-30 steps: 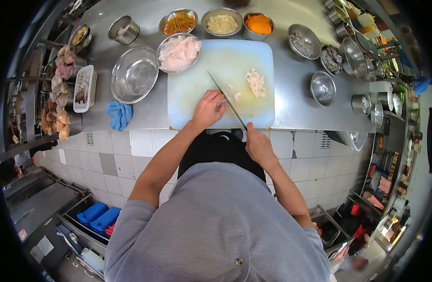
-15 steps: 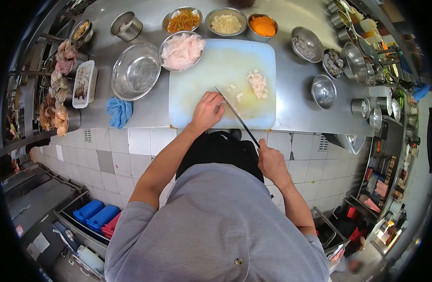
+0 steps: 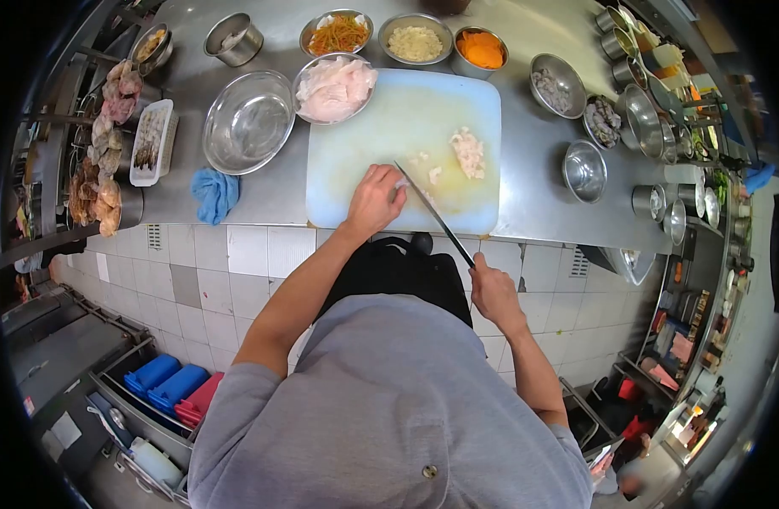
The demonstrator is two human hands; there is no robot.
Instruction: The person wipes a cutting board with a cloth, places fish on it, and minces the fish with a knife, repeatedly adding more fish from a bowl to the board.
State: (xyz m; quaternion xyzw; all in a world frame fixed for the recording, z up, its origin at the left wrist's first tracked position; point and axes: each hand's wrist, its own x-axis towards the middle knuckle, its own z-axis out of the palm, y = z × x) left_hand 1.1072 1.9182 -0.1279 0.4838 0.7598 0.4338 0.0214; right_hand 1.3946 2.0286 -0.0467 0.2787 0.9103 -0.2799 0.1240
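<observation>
My right hand is closed round the handle of a knife, whose long dark blade slants up and left over the near part of a white cutting board. Beside the blade tip, my left hand presses curled fingers on a small pale piece of raw meat, mostly hidden under them. A few small cut bits lie just right of the blade. Farther right on the board is a pile of chopped pale meat. A bowl of pale raw slices overlaps the board's far left corner.
Left of the board stand a steel bowl, a blue cloth and a white basket. Bowls of orange shreds, pale crumbly food and orange slices line the back. Several steel bowls, including one nearby, are on the right.
The knife and my right hand have shifted very slightly to the right. My left hand stays on the meat piece. The whole view has moved a little.
</observation>
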